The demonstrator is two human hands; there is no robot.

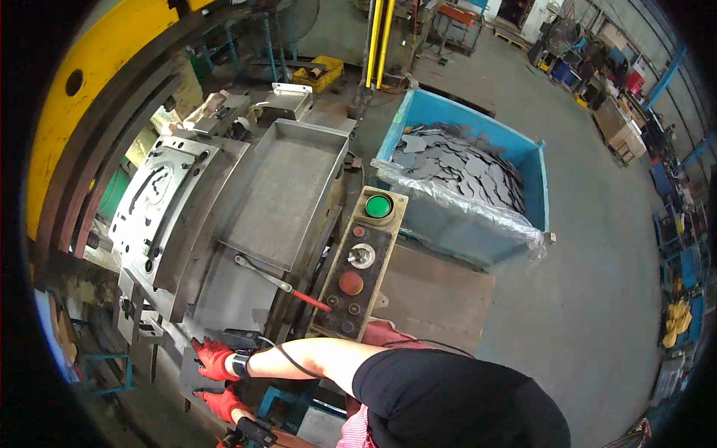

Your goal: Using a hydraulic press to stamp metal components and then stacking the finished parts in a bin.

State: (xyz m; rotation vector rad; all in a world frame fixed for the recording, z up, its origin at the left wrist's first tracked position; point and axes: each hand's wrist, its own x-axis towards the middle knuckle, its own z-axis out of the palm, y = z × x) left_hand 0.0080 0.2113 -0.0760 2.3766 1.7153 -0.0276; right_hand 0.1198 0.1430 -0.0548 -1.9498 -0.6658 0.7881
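At the lower left, my right hand (pixel 214 359) in a red glove is at a flat grey metal sheet (pixel 191 379), gripping it near the edge, with a watch on the wrist. Just below it, my left hand (pixel 222 404), also red-gloved, holds the same sheet, its foremost finger pointing left. The fingers under the sheet are hidden. A black box-shaped device (pixel 243 340) with a cable sits beside my right wrist. Ahead of my hands stands a curved steel die (pixel 168 194) with slots and holes in its pale top.
A shallow metal tray (pixel 287 190) lies right of the die, with a red-handled ratchet wrench (pixel 280 284) at its near edge. A control box (pixel 360 261) with green and red buttons stands beside it. Beyond is a blue bin (pixel 459 224) of grey sheet pieces. Yellow press frame (pixel 71 86) rises left.
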